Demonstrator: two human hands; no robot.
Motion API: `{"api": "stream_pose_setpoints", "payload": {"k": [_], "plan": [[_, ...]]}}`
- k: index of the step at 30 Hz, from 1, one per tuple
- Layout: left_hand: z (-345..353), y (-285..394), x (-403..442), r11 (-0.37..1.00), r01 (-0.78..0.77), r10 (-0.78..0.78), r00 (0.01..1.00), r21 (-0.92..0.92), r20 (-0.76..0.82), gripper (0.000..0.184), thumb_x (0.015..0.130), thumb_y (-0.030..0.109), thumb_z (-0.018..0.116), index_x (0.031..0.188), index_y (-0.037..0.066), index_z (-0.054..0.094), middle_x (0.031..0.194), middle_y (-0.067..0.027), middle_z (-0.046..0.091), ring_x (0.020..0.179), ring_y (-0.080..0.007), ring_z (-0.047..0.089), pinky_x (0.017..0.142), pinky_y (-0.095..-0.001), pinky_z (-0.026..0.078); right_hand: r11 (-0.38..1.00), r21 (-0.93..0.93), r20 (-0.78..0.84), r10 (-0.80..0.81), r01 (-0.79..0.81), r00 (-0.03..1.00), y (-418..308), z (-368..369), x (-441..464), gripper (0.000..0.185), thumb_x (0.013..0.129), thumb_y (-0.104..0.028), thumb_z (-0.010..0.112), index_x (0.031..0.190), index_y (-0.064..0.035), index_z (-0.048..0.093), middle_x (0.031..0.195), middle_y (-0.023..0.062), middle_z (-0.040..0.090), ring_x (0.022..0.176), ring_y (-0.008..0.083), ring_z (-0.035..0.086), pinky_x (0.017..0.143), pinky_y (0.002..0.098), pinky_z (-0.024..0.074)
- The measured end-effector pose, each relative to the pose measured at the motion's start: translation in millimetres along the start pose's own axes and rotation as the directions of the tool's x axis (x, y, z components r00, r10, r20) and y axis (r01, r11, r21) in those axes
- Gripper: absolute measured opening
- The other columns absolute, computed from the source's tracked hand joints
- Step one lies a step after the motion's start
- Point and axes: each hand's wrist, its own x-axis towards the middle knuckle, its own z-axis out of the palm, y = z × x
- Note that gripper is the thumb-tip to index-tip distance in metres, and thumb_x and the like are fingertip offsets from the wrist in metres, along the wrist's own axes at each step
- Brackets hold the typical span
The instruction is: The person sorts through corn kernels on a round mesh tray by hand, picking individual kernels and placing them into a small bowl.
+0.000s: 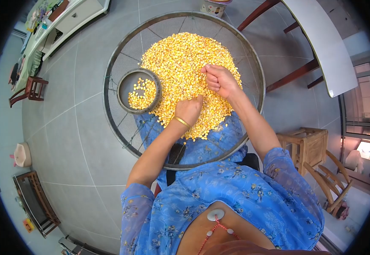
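Observation:
A heap of yellow corn kernels [180,55] lies on a large round mesh sieve [127,51] that rests over the lap. My left hand [188,111], with a gold bangle at the wrist, is closed over the lower middle of the heap; what its fingers hold is hidden. Up and to the right, my right hand [220,79] is closed in a loose fist above the kernels, and anything inside it is too small to name. A round dark bowl [122,91] holding some kernels sits inside the sieve, left of the heap.
A white table [329,46] with dark red legs stands at the upper right, a wooden chair [312,146] at the right. A patterned bucket [214,7] is beyond the sieve's far rim. A white cabinet [76,21] and small stool [32,89] are at the left.

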Motion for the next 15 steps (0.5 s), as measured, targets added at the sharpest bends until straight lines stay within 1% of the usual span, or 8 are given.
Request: {"api": "stream_pose_setpoints", "payload": {"k": [4,6,7,8,9,10,12,15], "plan": [[-7,-4,-1,0.998,0.016,-0.021,0.997,-0.068,-0.069,0.007,0.082,0.011,0.05,0.083,0.005,0.05,0.066,-0.0146,0.062,0.059,-0.0298,0.063,0.051,-0.0413,0.047,0.968,-0.25,-0.006,-0.017,0.015,1.0,-1,5,-5,0.021,0.094,-0.022,0.047,0.089,-0.003,0.055,0.049,-0.0073,0.032,0.038,0.0025,0.025,0.035,0.0204,0.0199],[-4,-14,1,0.886,-0.029,-0.14,0.935,-0.463,-0.326,0.018,0.09,0.023,0.049,0.08,0.008,0.051,0.054,-0.008,0.054,0.045,-0.0194,0.053,0.039,-0.0337,0.039,0.901,-0.433,-0.017,-0.018,0.009,1.0,-2,6,-6,0.02,0.091,-0.023,0.051,0.088,-0.0042,0.058,0.052,-0.0066,0.037,0.04,0.003,0.028,0.038,0.0208,0.0235],[-17,-17,1,0.886,-0.033,-0.133,0.937,-0.463,-0.323,0.018,0.09,0.023,0.049,0.08,0.008,0.051,0.054,-0.008,0.054,0.045,-0.0194,0.053,0.039,-0.0337,0.039,0.903,-0.43,-0.022,-0.022,0.01,1.0,1,4,-4,0.02,0.091,-0.023,0.051,0.088,-0.0042,0.058,0.052,-0.0066,0.037,0.04,0.003,0.028,0.038,0.0208,0.0235],[-31,-23,1,0.522,0.103,-0.345,0.933,-0.847,-0.099,0.018,0.092,0.024,0.047,0.081,0.01,0.051,0.054,-0.0048,0.051,0.043,-0.0165,0.049,0.038,-0.0295,0.036,0.763,-0.644,-0.003,-0.073,0.054,0.997,6,2,0,0.02,0.09,-0.023,0.052,0.086,-0.0043,0.059,0.055,-0.0047,0.043,0.045,0.0051,0.036,0.042,0.0229,0.03],[-46,-29,1,0.004,0.222,-0.414,0.888,-0.975,0.201,0.019,0.094,0.024,0.045,0.082,0.011,0.051,0.054,-0.0017,0.048,0.042,-0.0137,0.045,0.036,-0.0254,0.032,0.571,-0.816,0.029,-0.116,0.09,0.993,10,-1,2,0.02,0.09,-0.022,0.052,0.084,-0.0044,0.06,0.059,-0.0028,0.049,0.05,0.0072,0.043,0.046,0.0249,0.0365],[-55,-35,-1,0.004,0.222,-0.413,0.888,-0.975,0.201,0.019,0.094,0.024,0.045,0.082,0.011,0.051,0.054,-0.0017,0.048,0.042,-0.0137,0.045,0.036,-0.0254,0.032,0.571,-0.816,0.028,-0.116,0.09,0.993,12,-2,2,0.02,0.09,-0.022,0.052,0.084,-0.0044,0.06,0.059,-0.0028,0.049,0.05,0.0072,0.043,0.046,0.0249,0.0365],[-68,-48,-5,-0.545,-0.055,-0.278,0.953,-0.836,0.119,0.024,0.097,0.028,0.038,0.084,0.012,0.05,0.055,0.0016,0.039,0.041,-0.008,0.032,0.035,-0.0199,0.023,0.227,-0.97,0.056,-0.126,0.084,0.99,16,1,-2,0.02,0.086,-0.025,0.056,0.085,-0.0051,0.06,0.072,0.0074,0.059,0.064,0.0209,0.055,0.06,0.0337,0.0437],[-66,-64,-8,-0.753,-0.112,-0.152,0.988,-0.649,0.006,0.029,0.098,0.031,0.034,0.085,0.011,0.049,0.057,0.0,0.038,0.04,-0.0093,0.031,0.035,-0.0214,0.024,-0.067,-0.997,0.045,-0.072,0.041,0.996,19,15,-12,0.019,0.085,-0.02,0.054,0.091,-0.0021,0.056,0.086,0.0185,0.064,0.078,0.0351,0.062,0.07,0.0429,0.0479]]}}
